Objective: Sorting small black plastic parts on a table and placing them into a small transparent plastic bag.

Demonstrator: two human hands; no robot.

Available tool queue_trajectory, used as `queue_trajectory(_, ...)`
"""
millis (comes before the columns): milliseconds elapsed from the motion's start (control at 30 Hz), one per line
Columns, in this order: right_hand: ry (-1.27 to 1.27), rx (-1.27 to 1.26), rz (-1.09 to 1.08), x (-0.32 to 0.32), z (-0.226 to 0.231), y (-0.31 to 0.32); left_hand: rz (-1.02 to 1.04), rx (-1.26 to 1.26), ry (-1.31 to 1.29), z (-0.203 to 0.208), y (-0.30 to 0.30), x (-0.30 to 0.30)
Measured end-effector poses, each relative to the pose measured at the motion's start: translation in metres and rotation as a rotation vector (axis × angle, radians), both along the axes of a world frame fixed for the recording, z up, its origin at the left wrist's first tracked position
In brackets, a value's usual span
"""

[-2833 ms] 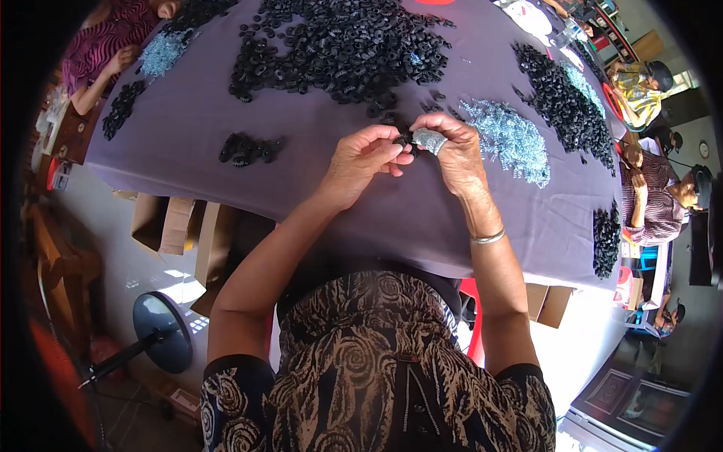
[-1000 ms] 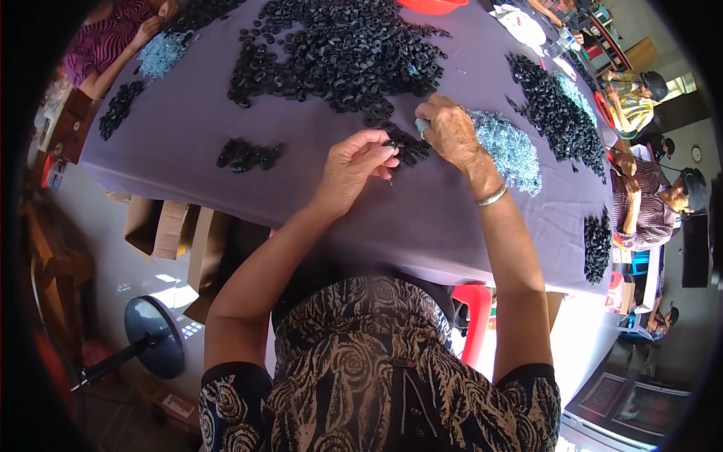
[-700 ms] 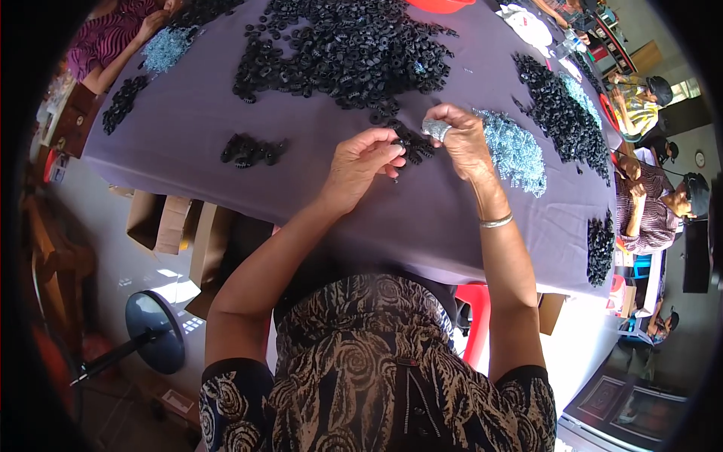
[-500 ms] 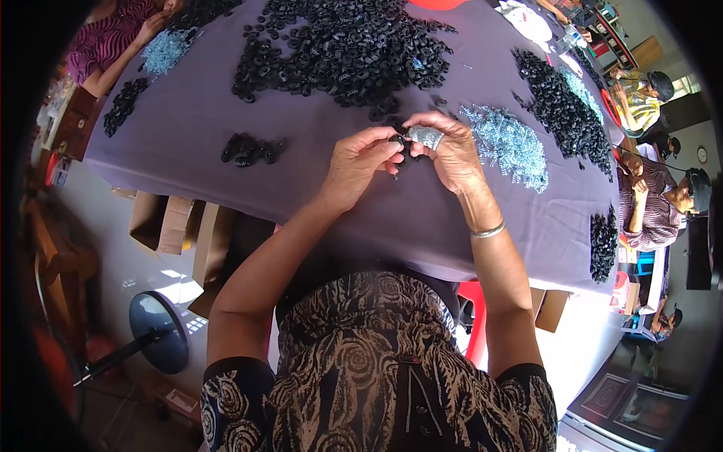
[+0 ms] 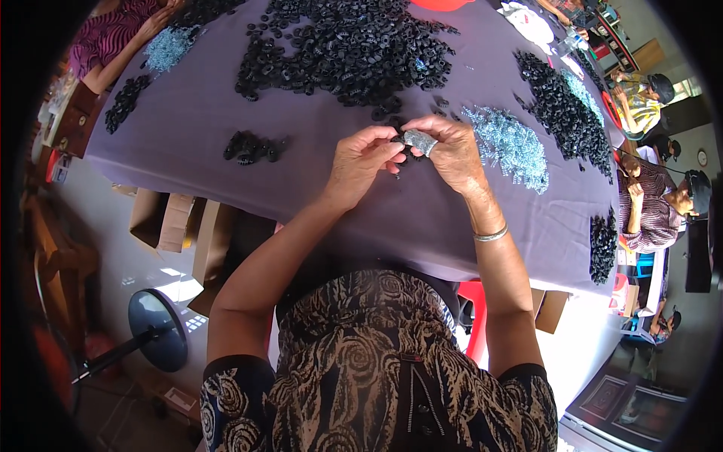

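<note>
Over the table's near half my hands meet, fingertips close together. My left hand [image 5: 357, 164] is closed in a pinch on a small black ring-like part [image 5: 400, 139], mostly covered by the fingers. My right hand [image 5: 455, 154] is closed too, its fingertips at the same part; whatever else it pinches is too small to make out. Silver-grey wrapping [image 5: 419, 142] covers one of its digits, and a metal bangle is on that wrist. Right of this hand lies a heap of small pale-blue, clear-looking pieces [image 5: 514, 147]. Ahead spreads a large heap of black ring-like parts [image 5: 346, 56].
A purple-grey cloth [image 5: 301, 184] covers the table. A small black cluster [image 5: 252, 148] lies left of my hands; further black heaps [image 5: 561, 109] line the right side. Co-workers [image 5: 655, 203] sit at the right and far left. Cardboard boxes [image 5: 162, 218] stand below the left edge.
My right hand has turned slightly, and the wrapped digit now tilts downward to the right. The left hand keeps its pinch in nearly the same place.
</note>
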State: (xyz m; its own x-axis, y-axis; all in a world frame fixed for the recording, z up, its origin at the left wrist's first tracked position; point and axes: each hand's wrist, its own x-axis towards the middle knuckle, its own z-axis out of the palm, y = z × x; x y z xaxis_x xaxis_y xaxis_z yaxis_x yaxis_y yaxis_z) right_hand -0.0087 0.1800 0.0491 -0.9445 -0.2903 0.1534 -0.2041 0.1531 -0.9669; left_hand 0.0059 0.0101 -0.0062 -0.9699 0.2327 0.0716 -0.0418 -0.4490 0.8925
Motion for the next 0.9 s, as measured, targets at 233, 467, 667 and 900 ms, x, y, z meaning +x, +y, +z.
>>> queue_trajectory(233,0.056,0.118,0.04,-0.002,0.001,0.004,0.012,-0.023,0.024,-0.004,0.002,0.0)
queue_trajectory(467,-0.04,0.03,0.206,-0.014,-0.004,0.012,0.026,-0.054,0.023,-0.007,0.003,0.001)
queue_trajectory(667,-0.073,0.11,0.184,-0.013,-0.001,0.007,0.076,-0.085,0.079,-0.009,0.004,0.004)
queue_trajectory(900,-0.012,0.307,0.167,-0.014,0.003,0.001,0.1,-0.118,0.154,-0.012,0.004,0.002)
